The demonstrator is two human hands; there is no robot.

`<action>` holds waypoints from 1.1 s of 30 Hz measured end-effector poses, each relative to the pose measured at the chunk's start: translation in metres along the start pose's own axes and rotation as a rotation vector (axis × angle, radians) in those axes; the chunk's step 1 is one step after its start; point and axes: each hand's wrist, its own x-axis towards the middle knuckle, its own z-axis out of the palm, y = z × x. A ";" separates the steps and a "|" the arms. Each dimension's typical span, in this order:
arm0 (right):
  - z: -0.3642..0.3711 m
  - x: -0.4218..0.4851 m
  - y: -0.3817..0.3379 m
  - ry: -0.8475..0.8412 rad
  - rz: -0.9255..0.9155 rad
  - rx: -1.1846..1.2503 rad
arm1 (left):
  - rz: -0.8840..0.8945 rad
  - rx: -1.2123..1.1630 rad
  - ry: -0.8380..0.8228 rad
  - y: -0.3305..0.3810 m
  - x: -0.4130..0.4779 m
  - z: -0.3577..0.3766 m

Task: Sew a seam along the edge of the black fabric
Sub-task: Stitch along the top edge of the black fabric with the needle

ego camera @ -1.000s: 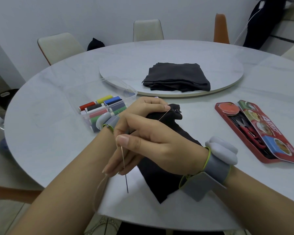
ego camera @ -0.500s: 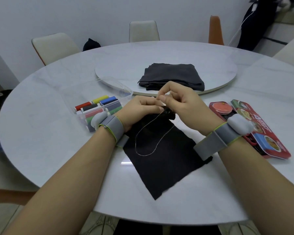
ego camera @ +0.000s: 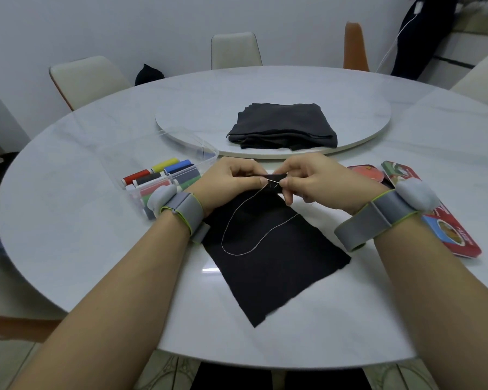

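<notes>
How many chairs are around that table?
4: cream chair far left, cream chair at back, orange chair right of it, cream chair at right edge. Others may be hidden.

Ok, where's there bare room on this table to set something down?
Free: the table left of the thread box, and right of the black fabric, nearer than the red tin. Crowded: between box and tin, where left hand and right hand work.

Your left hand (ego camera: 231, 178) and right hand (ego camera: 314, 178) hide the far edge of the black fabric (ego camera: 271, 266); what your fingertips (ego camera: 284, 182) pinch there is too small to tell.
</notes>
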 end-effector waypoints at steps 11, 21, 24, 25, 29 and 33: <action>-0.006 -0.001 0.003 0.077 -0.022 -0.060 | -0.082 0.048 -0.010 0.005 -0.004 -0.004; -0.001 0.001 0.001 0.033 0.021 -0.095 | -0.079 0.047 -0.010 0.001 -0.002 -0.003; -0.002 0.001 0.002 0.031 0.032 -0.113 | -0.084 0.033 -0.006 0.002 -0.003 -0.003; -0.002 0.000 0.002 0.025 0.032 -0.121 | -0.087 0.028 -0.007 0.002 -0.003 -0.003; -0.001 -0.001 -0.001 0.004 0.026 -0.142 | -0.092 0.004 -0.005 0.003 -0.003 -0.003; 0.000 -0.001 -0.002 -0.001 0.015 -0.148 | -0.097 0.001 0.013 0.004 -0.004 -0.002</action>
